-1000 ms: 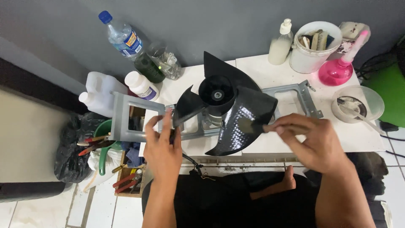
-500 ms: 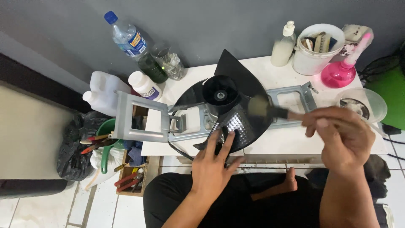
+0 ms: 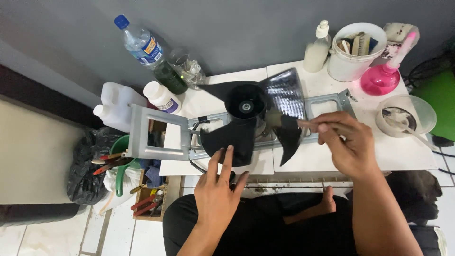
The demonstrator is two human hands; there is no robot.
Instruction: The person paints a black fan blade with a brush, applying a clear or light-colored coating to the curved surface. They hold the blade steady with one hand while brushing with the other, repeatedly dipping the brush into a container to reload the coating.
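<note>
Right hand [image 3: 348, 149] pinches brush [image 3: 284, 122] on fan blade [image 3: 283, 95], 1 blade shiny; left hand [image 3: 219, 189] open, fingertips steadying lower blade [image 3: 227, 140]; other blades look unbrushed.

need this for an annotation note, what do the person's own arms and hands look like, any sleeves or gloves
Both arms are bare to the frame's bottom edge: no sleeves show. The left hand and right hand wear no gloves; no rings, watch or bands are visible. Fingernails are short.
</note>
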